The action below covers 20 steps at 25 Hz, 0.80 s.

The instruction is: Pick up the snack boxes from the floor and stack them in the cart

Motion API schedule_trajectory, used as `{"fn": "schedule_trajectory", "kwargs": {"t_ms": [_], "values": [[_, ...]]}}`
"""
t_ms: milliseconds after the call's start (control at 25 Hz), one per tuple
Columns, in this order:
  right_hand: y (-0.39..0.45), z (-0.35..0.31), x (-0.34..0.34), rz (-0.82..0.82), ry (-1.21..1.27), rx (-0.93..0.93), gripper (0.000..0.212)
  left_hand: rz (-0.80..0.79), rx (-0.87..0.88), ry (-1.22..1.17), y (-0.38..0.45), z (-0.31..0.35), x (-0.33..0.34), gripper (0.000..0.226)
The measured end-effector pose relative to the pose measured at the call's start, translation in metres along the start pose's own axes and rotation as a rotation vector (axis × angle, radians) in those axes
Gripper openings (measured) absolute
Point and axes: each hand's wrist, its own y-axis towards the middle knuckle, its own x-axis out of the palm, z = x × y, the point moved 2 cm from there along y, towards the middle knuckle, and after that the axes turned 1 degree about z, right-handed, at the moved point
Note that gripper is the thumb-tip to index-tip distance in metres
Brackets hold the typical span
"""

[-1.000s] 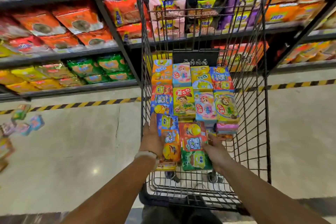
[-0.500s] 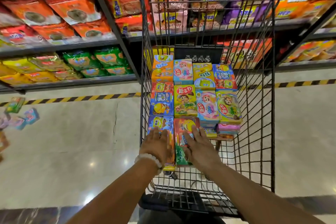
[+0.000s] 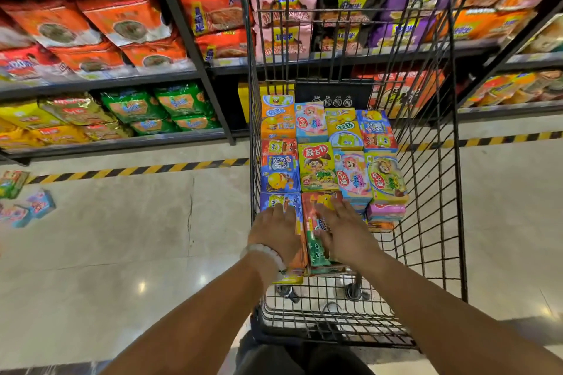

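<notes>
Hands inside wire cart [image 3: 432, 222], both palm-down w/ fingers straight and spread. Left hand [image 3: 278, 230] flat on blue-topped snack box [image 3: 281, 201] at cart's left wall; white bead bracelet [image 3: 263, 254] on that wrist. Right hand [image 3: 344, 233] flat on red/green snack box [image 3: 318, 233], touching left-hand box along its long edge. No pinch, no curl; contact by palm and finger pads only.

Ahead of fingertips: stacked snack boxes [image 3: 318, 166] in tight rows, approx. four across, faces up, reaching to cart's far end. Right of right hand: lower stack w/ pink box [image 3: 385, 211] on top, sitting below neighbouring rows. Nearer than wrists: bare wire cart floor.

Well left of left hand, on tiled floor [image 3: 137, 237]: loose snack boxes [image 3: 39, 204], blurred, count unclear. Beyond cart: shelves [image 3: 100, 82] of bagged goods; yellow/black stripe [image 3: 137, 170] along shelf base.
</notes>
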Motion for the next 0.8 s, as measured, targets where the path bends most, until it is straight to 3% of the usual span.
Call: {"fn": "schedule_trajectory", "kwargs": {"t_ms": [160,320,560,800], "values": [[-0.015,-0.026,-0.050,0.132,0.062,-0.039,0.058,0.291,0.063,-0.104,-0.023,-0.032,-0.072,0.057],[-0.041,-0.066,-0.115,0.370,-0.039,-0.084,0.058,0.612,0.044,-0.091,-0.065,-0.089,-0.145,0.050],[-0.104,-0.132,-0.189,0.574,-0.131,-0.143,0.058,0.786,0.078,-0.060,-0.136,-0.148,-0.202,0.064],[-0.180,-0.165,-0.204,0.699,-0.216,-0.238,0.059,0.938,-0.020,-0.134,-0.239,-0.151,-0.195,0.062]]}}
